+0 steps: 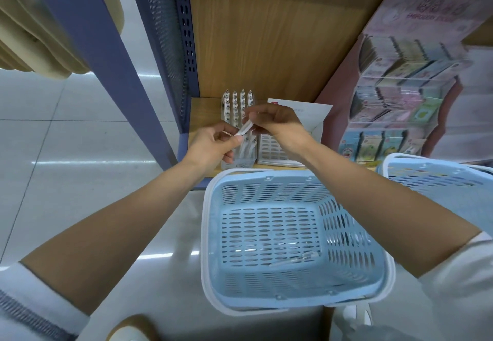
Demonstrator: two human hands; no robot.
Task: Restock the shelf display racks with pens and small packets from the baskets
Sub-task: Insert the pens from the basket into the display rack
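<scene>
Pinches lower end of white pen (pixel 246 129) in left hand (pixel 213 145), fingers curled. Grips upper end with right hand (pixel 277 124), also curled. Holds pen tilted, just before pen rack (pixel 238 104) on wooden shelf (pixel 205 111). Below right, in blue basket (pixel 266 189): one clear pen (pixel 293 259). Far right: second basket (pixel 432 172).

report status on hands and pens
Hands: left hand and right hand both pinch one white pen at the pen rack. One loose pen lies in the near blue basket. No obstruction seen.
</scene>
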